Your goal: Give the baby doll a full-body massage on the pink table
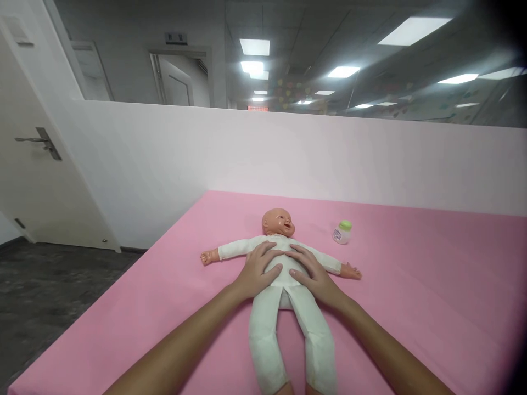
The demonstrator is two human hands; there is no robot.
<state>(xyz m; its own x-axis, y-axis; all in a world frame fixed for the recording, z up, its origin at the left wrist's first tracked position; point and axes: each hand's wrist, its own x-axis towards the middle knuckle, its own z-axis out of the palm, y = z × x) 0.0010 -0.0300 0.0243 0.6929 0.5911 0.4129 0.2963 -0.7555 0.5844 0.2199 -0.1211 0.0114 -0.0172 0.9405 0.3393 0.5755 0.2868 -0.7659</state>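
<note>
A baby doll (284, 277) with a white cloth body and plastic head lies on its back, arms spread out to both sides and legs toward me. Its face is turned to the right. My left hand (258, 269) rests flat on the left side of the doll's torso, fingers spread. On the other side of the torso lies my right hand (315, 274), also flat with fingers apart. The fingertips of both hands come close together over the chest. Beyond the doll's arm on the right stands a small clear jar (342, 232) with a green lid. The doll's feet are cut off by the lower picture edge.
The doll and jar are on a table with a pink cover (411, 285). A white wall (308, 156) runs along its far edge, with glass above. At the left is a closed door (49, 181) with a metal handle, over a dark floor (61, 291).
</note>
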